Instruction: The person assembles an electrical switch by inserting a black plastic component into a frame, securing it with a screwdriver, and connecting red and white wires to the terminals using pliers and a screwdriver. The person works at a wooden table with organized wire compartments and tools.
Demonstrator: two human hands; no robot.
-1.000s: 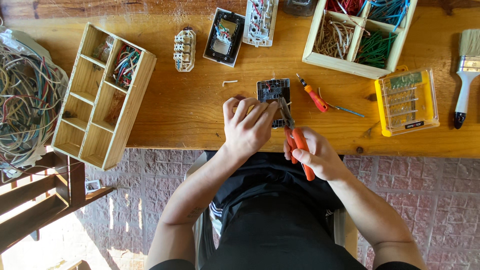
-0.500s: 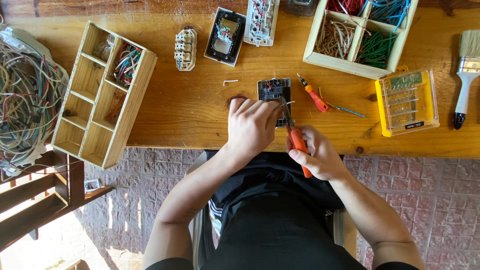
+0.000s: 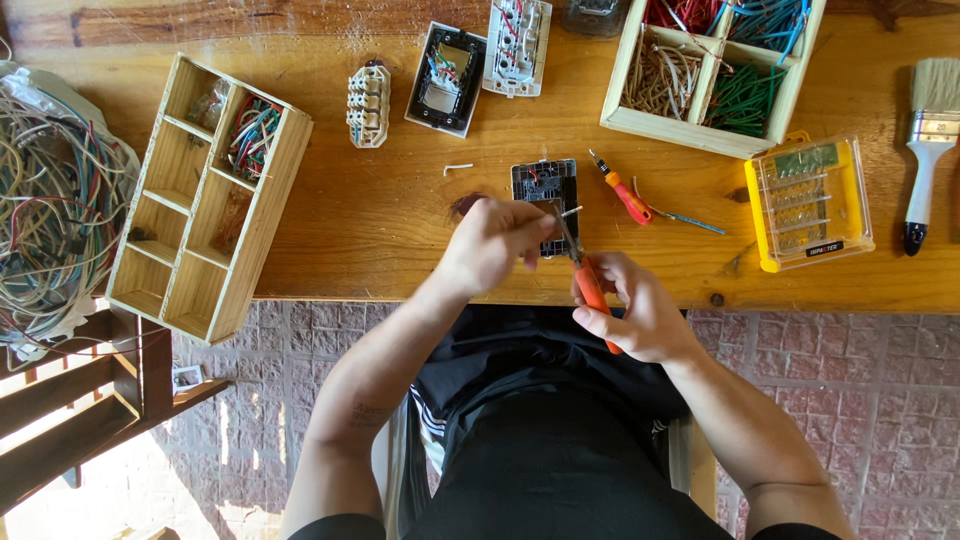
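Observation:
A dark switch module lies face down near the front edge of the wooden table. My left hand rests on its lower left part, fingers closed as if pinching something; a thin pale wire pokes out beside them. My right hand grips orange-handled pliers, whose metal jaws point up at the module's lower right corner.
An orange screwdriver and a thin blue tool lie right of the module. A yellow bit case, a paintbrush, a wire tray, more switch parts, a divided wooden box and a wire tangle surround it.
My left hand slid down and left off the module, uncovering more of it. The right hand with the pliers shifted slightly right and lower.

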